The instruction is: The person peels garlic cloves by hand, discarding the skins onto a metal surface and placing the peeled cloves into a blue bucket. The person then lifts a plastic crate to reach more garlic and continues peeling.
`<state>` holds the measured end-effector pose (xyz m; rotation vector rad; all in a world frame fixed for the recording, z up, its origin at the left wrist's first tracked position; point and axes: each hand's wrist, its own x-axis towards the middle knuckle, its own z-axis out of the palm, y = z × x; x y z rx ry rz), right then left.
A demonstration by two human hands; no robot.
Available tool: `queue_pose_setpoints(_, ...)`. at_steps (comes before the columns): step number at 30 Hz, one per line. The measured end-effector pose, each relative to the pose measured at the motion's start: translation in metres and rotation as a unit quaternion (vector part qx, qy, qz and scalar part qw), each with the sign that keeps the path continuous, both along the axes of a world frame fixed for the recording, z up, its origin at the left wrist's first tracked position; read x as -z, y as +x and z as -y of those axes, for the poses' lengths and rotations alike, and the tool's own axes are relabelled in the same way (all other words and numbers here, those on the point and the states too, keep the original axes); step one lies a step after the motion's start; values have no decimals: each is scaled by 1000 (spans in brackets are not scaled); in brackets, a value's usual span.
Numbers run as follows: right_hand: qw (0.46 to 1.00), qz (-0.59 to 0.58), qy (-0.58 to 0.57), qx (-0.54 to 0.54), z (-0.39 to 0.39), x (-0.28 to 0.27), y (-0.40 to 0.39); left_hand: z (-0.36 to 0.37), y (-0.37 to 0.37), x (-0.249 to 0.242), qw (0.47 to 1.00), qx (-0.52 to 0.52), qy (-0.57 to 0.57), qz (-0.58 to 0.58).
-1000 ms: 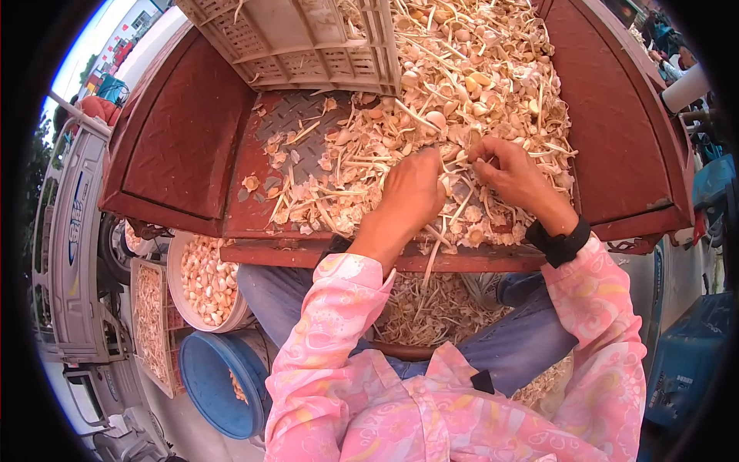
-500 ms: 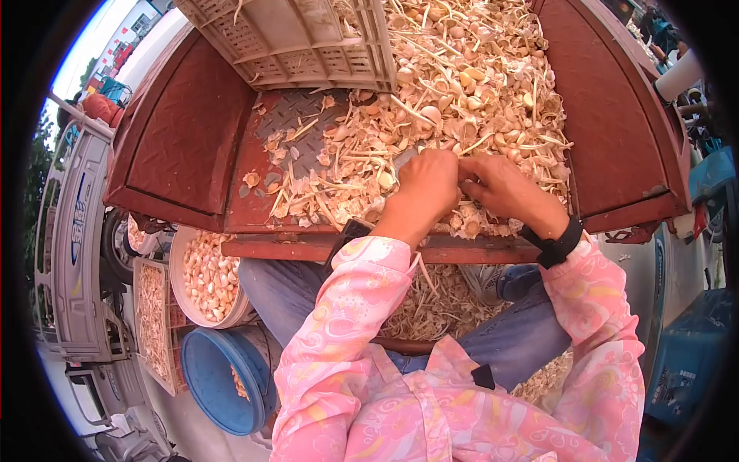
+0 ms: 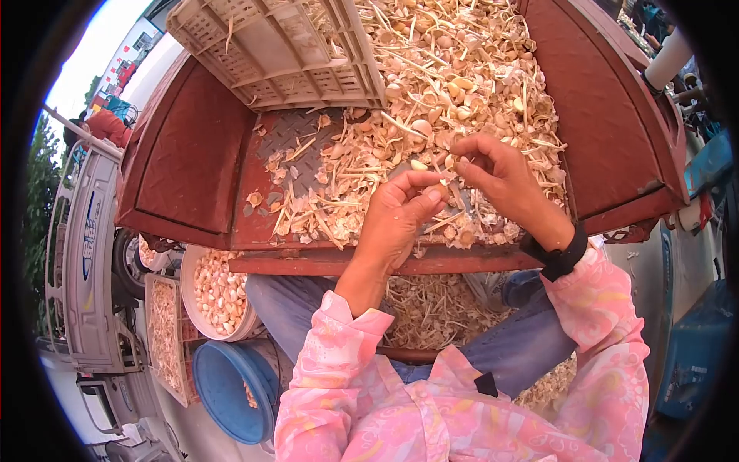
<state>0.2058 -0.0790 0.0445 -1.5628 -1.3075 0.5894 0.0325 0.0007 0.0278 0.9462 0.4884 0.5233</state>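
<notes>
Over the front of a pile of garlic peelings (image 3: 462,100), my left hand (image 3: 396,215) is closed, thumb and index finger pinching a small garlic clove (image 3: 443,184) whose pale tip shows. To its right, my right hand (image 3: 504,181) has its fingers curled inward, close to the left fingertips but apart from them. What its fingertips pinch, if anything, is too small to make out. A pale peeled clove (image 3: 418,165) lies on the peelings just beyond my hands. Dry stalks and papery skins surround them.
The red metal truck bed (image 3: 188,146) has raised sides and a front lip. A tilted plastic crate (image 3: 281,58) stands at the back left. Below left are a white bucket of garlic cloves (image 3: 219,292), a blue bucket (image 3: 231,393) and a crate of garlic (image 3: 165,331).
My hands, close together before, have moved apart. The left has come down and left, turning to show its thumb and the clove; the right has lifted slightly. The view has shifted a little.
</notes>
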Motion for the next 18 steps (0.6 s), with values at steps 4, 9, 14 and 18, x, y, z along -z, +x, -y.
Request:
queue_pose_setpoints(4, 987, 99, 115, -58, 5, -14, -26, 12, -7, 11, 991, -42, -85, 98)
queue_pose_setpoints(9, 930, 288, 189, -129, 3, -15, -51, 38, -18, 13, 939, -89, -283, 172)
queue_pose_setpoints(14, 923, 239, 194, -230, 0, -10, -61, 42, -31, 58, 880, -57, -396, 255)
queue_pose_setpoints(18, 980, 136, 60, -135, -23, -3, -49, 50, -47, 30, 899, -64, -362, 239)
